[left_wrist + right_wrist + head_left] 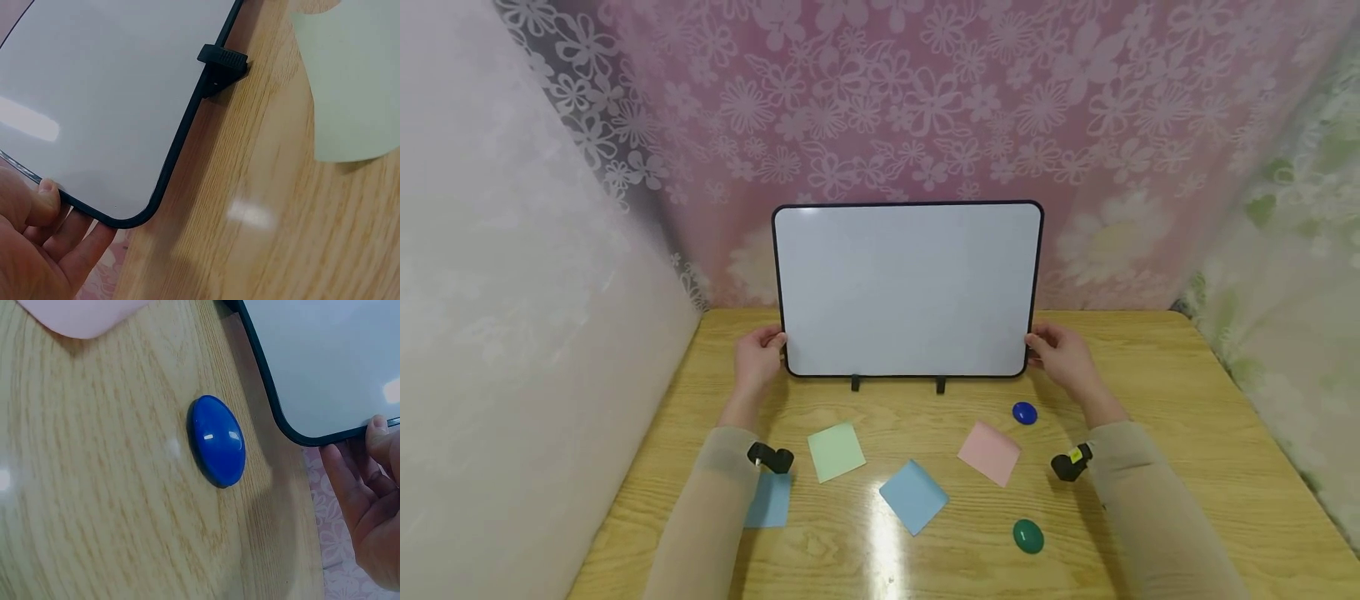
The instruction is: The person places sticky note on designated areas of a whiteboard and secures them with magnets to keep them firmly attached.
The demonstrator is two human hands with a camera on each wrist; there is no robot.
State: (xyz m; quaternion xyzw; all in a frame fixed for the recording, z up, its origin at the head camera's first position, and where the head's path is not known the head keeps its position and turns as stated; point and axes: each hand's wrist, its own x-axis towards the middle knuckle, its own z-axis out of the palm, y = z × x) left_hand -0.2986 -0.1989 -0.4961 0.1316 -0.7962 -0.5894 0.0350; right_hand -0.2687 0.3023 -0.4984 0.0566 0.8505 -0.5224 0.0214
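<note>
We hold the whiteboard (907,287), which stands upright on the bench (1187,417), by its lower corners: left hand (757,358) and right hand (1060,354), thumbs in front, other fingers hidden behind the board. Our left sleeve covers part of one blue note (772,500). The wrist views cut off the green note (356,81) and pink note (81,315).

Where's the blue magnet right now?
In the head view the blue magnet lies on the table, right of centre, between the pink note and the right hand holding the whiteboard.
</note>
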